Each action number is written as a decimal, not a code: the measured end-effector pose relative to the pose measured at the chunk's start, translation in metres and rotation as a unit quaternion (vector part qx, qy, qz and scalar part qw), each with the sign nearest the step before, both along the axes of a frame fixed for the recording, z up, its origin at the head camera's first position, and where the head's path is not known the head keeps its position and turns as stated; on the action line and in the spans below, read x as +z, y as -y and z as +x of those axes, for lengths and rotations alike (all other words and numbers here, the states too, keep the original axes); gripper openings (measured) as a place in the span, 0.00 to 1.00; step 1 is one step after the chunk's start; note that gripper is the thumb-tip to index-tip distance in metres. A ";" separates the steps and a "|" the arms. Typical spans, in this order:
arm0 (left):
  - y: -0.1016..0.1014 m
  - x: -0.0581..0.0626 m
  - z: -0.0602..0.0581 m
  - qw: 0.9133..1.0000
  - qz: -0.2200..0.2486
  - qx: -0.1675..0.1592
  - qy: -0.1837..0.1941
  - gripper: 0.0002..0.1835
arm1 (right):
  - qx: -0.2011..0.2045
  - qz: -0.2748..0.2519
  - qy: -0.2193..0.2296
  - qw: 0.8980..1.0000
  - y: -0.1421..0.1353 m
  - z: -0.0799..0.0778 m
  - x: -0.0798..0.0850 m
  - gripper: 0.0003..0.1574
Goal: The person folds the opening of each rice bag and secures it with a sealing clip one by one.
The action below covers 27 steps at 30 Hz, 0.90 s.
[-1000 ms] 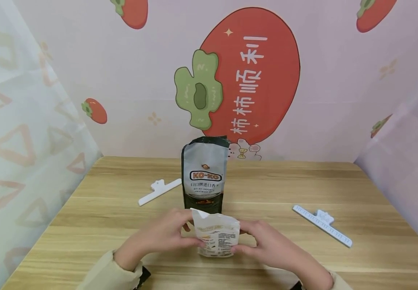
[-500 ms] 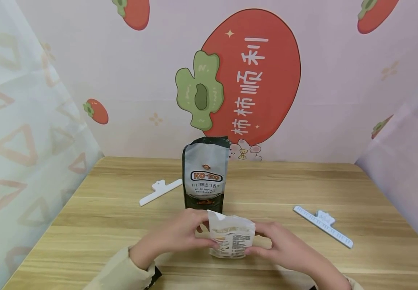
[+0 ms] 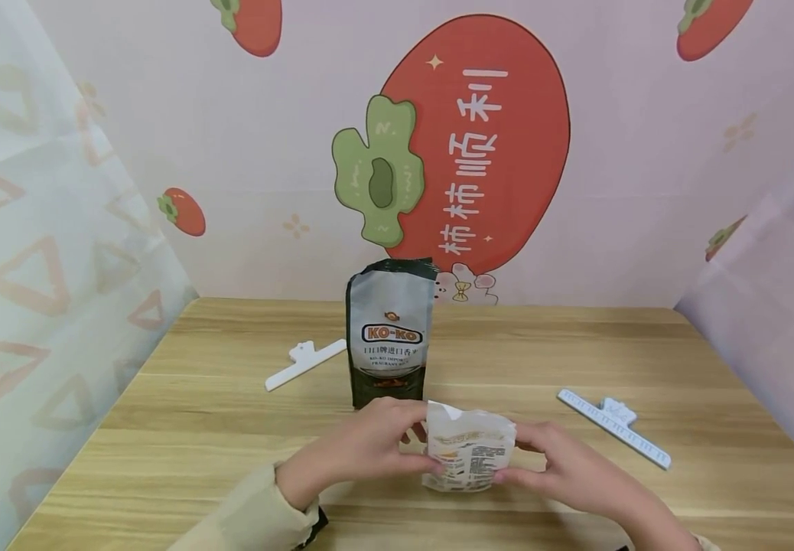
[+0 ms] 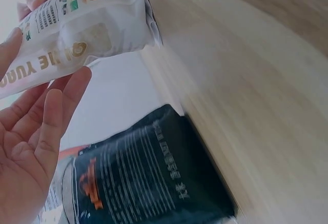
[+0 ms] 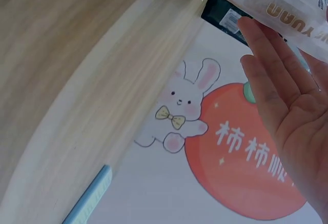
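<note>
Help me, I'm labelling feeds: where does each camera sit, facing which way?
Head: worn there, facing forward and down at the white bag; left hand and right hand show.
Left wrist: worn there, facing white bag and dark bag; both hands partly show.
Right wrist: worn there, facing table and backdrop; right hand shows.
Wrist views share both bags.

The packet is white, lettered in gold.

From the head, a camera looks forward and down over the desk; two tilted wrist views, closer in, share the white packet.
</note>
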<state>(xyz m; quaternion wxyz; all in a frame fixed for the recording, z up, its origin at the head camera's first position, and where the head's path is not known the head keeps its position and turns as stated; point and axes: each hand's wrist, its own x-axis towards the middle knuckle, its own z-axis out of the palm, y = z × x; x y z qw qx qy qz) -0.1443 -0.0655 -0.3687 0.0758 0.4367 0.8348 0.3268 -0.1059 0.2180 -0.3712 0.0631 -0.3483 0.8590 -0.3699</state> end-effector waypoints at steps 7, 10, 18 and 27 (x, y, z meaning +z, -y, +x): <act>-0.013 0.001 -0.002 1.000 -0.009 -0.012 -0.003 0.22 | 0.010 -0.020 -0.023 0.999 -0.013 0.002 -0.003 0.21; -0.018 0.002 -0.004 1.000 -0.013 -0.018 -0.014 0.21 | 0.014 -0.027 -0.029 0.999 -0.018 0.003 -0.003 0.21; -0.032 0.004 -0.007 0.999 -0.018 -0.029 -0.024 0.22 | 0.015 -0.046 -0.050 0.998 -0.032 0.003 -0.008 0.23; -0.043 0.002 -0.008 0.999 -0.018 -0.024 -0.019 0.19 | 0.012 -0.053 -0.040 0.998 -0.044 0.004 -0.011 0.23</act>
